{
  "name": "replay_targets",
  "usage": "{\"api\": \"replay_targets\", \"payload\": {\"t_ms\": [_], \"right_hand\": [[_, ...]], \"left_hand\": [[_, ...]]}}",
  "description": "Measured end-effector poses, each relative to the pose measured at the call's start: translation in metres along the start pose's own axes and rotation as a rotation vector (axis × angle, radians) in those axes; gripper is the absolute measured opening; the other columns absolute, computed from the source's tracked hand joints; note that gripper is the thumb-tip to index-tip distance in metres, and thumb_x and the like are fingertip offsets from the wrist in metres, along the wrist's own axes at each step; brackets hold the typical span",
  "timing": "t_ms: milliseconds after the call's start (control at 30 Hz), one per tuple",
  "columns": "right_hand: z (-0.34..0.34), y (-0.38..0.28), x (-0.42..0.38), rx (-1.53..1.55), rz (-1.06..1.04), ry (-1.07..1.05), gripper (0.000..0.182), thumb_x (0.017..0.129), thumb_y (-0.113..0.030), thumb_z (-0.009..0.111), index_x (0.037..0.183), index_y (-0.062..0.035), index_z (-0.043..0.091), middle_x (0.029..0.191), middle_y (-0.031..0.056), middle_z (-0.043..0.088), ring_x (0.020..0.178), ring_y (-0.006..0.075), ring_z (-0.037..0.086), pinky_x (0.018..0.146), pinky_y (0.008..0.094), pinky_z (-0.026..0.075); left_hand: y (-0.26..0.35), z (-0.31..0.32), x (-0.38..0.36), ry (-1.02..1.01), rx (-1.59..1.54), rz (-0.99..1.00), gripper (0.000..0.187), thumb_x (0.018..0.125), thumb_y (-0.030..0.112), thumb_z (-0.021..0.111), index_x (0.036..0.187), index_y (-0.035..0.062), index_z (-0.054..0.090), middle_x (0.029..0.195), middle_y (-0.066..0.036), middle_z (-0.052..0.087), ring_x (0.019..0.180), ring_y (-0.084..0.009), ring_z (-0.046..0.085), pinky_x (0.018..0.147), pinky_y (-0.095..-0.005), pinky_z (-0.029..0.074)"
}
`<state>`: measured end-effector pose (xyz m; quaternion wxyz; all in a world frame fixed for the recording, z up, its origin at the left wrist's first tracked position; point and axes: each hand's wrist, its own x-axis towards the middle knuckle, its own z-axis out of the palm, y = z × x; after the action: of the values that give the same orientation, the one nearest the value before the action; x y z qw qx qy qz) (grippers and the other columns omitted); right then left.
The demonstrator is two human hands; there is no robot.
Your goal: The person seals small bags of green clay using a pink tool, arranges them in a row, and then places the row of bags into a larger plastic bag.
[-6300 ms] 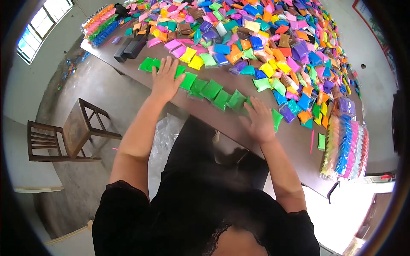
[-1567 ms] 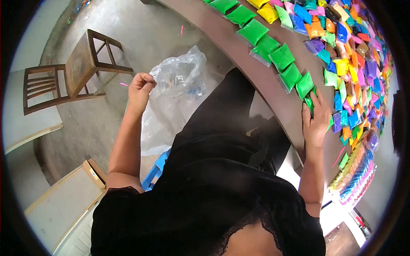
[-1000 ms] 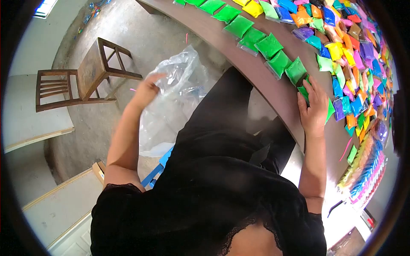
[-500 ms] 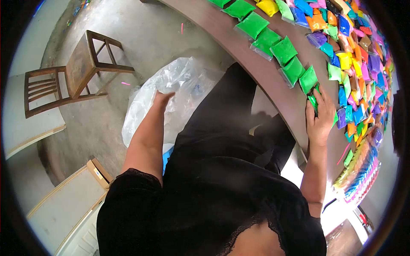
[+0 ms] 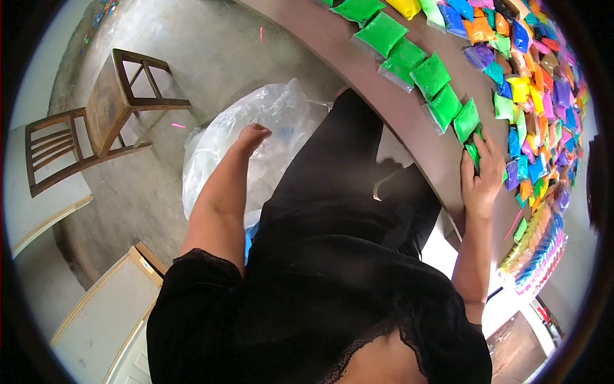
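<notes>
We see our left hand (image 5: 251,136) down by our side, pressed against a big clear bag (image 5: 256,131) that sits on the floor (image 5: 211,57). The fingers are bent and partly tucked into the crinkly plastic, so we cannot tell if they are gripping it or just pushing on it. Our right hand (image 5: 483,176) is up on the brown desk (image 5: 384,96), well apart from the left one. It lies flat with the fingers spread out, and it presses down on a small green pack (image 5: 472,152) at the end of a row. That row of green packs (image 5: 430,75) runs along the desk near its edge, each pack just beside the next. Past the row, the desk is covered with many more little packs (image 5: 534,70) in yellow, blue, pink, orange and purple. A stack of long color strips (image 5: 537,246) lies near the desk end, close to our right arm. A wooden chair (image 5: 89,121) stands on the floor, near the bag. A flat board (image 5: 105,307) lies on the floor by our left side.
</notes>
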<state>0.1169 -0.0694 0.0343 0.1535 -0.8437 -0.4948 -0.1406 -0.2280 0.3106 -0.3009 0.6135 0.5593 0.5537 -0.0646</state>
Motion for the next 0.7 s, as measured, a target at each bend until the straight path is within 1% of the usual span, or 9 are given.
{"api": "replay_targets", "payload": {"t_ms": [67,133,200,267,333,367,433,600,700], "right_hand": [[0.0,0.002,0.001,-0.002,-0.009,0.002,0.034,0.083,-0.006,0.071,0.116,-0.0005,0.066,0.128,0.0202,0.063,0.112,0.0379,0.062,0.096,0.0454,0.048],[0.001,0.002,0.001,0.031,-0.03,0.032,0.034,0.082,-0.005,0.072,0.116,-0.0005,0.066,0.127,0.0205,0.063,0.112,0.0377,0.062,0.096,0.0452,0.048],[0.001,0.003,0.0,0.032,-0.035,0.045,0.034,0.081,-0.005,0.072,0.115,-0.0004,0.067,0.127,0.0205,0.064,0.111,0.0378,0.062,0.095,0.0449,0.049],[0.002,0.004,-0.001,0.052,-0.025,0.051,0.034,0.082,-0.006,0.072,0.115,-0.0009,0.067,0.127,0.0198,0.064,0.112,0.0376,0.062,0.096,0.0451,0.048],[0.001,0.003,-0.002,0.046,-0.009,0.053,0.034,0.082,-0.007,0.072,0.115,-0.0013,0.067,0.127,0.0193,0.064,0.113,0.0374,0.062,0.097,0.0452,0.048],[0.001,0.003,-0.002,0.035,0.006,0.045,0.034,0.082,-0.008,0.072,0.115,-0.0017,0.068,0.127,0.0188,0.064,0.113,0.0373,0.061,0.097,0.0453,0.047],[0.004,0.005,-0.004,0.053,0.003,0.067,0.035,0.082,-0.009,0.072,0.116,-0.0021,0.068,0.128,0.0182,0.064,0.114,0.0368,0.061,0.097,0.0453,0.047],[0.005,0.01,-0.009,0.074,-0.004,0.084,0.037,0.081,-0.01,0.073,0.117,-0.003,0.068,0.129,0.0167,0.064,0.117,0.0358,0.06,0.098,0.0451,0.046],[0.005,0.009,-0.01,0.061,-0.013,0.085,0.037,0.083,-0.006,0.072,0.119,-0.003,0.066,0.132,0.0159,0.063,0.117,0.0353,0.06,0.099,0.0439,0.046]], "left_hand": [[0.006,0.006,-0.013,-0.21,0.436,0.174,0.03,0.079,0.029,0.076,0.097,0.0052,0.074,0.084,-0.007,0.071,0.073,-0.0212,0.063,0.067,-0.0354,0.05],[0.062,0.001,-0.069,-0.469,0.871,0.352,0.03,0.077,0.03,0.075,0.089,0.0035,0.071,0.087,-0.013,0.071,0.083,-0.0243,0.067,0.079,-0.0365,0.052],[0.113,-0.006,-0.124,-0.526,1.081,0.301,0.024,0.078,0.024,0.074,0.091,0.0031,0.071,0.09,-0.012,0.07,0.087,-0.0253,0.067,0.083,-0.0342,0.052],[0.122,-0.035,-0.138,-0.588,0.697,0.391,0.021,0.082,0.017,0.073,0.095,0.0004,0.07,0.1,-0.012,0.071,0.098,-0.0261,0.068,0.088,-0.0344,0.052],[0.123,-0.05,-0.153,-0.402,0.043,0.326,0.013,0.087,0.01,0.067,0.094,-0.0003,0.066,0.109,-0.015,0.069,0.108,-0.0299,0.066,0.097,-0.0404,0.051],[0.126,-0.058,-0.159,-0.395,0.052,0.334,0.013,0.087,0.01,0.067,0.094,-0.0003,0.066,0.109,-0.015,0.069,0.108,-0.0299,0.066,0.097,-0.0404,0.051],[0.137,-0.072,-0.17,-0.451,-0.692,0.432,0.004,0.09,0.005,0.06,0.093,0.0025,0.061,0.117,-0.02,0.066,0.112,-0.0337,0.065,0.102,-0.0481,0.05],[0.152,-0.094,-0.191,-0.399,-0.792,0.522,0.008,0.089,-0.001,0.057,0.093,0.0064,0.058,0.114,-0.022,0.065,0.11,-0.035,0.066,0.097,-0.0478,0.055],[0.132,-0.102,-0.173,-0.075,-0.766,0.502,0.017,0.089,-0.003,0.056,0.104,0.0049,0.058,0.109,-0.019,0.067,0.101,-0.0292,0.069,0.086,-0.0405,0.058]]}}
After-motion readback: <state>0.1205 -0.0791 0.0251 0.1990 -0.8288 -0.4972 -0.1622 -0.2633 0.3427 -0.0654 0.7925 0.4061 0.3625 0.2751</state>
